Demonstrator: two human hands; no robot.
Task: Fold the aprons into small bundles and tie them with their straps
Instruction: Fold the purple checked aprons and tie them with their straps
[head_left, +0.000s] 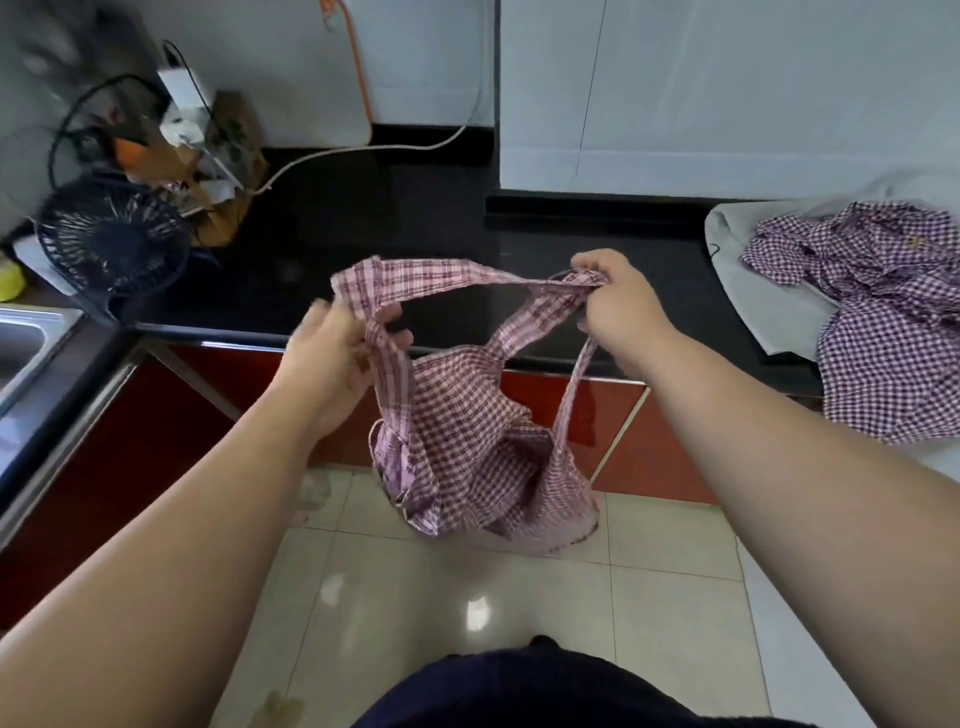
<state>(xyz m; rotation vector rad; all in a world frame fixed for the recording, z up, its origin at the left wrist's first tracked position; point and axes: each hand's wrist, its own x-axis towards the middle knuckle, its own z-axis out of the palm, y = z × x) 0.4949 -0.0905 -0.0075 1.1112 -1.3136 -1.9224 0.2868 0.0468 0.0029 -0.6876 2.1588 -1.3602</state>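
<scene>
Black polished stone makes the table (322, 244), and I place everything else against it. On its right end lies a heap of checked purple aprons (883, 322) on a pale sheet (737, 270). They are loose and unfolded, probably waiting for their turn. The heap runs out of the picture on the right, so I cannot count them.

Just in front of the table's front edge, in the air, hangs the apron in work (467, 441), and its body sags like a bag below that edge. I judge it is held up so that its weight pulls the cloth straight and the straps can be sorted before folding.

The left hand (337, 358), at the front edge, grips the cloth where the wide strap (457, 275) turns down. The right hand (618, 312), a little over the table, has curled fingers and pinches the gathered end of this strap, which is stretched between both hands.

The left fingers are blurred, so I cannot tell how many of them hold. A thin strap (576, 379) drops from the right hand, and its lower end is lost in the folds.
</scene>
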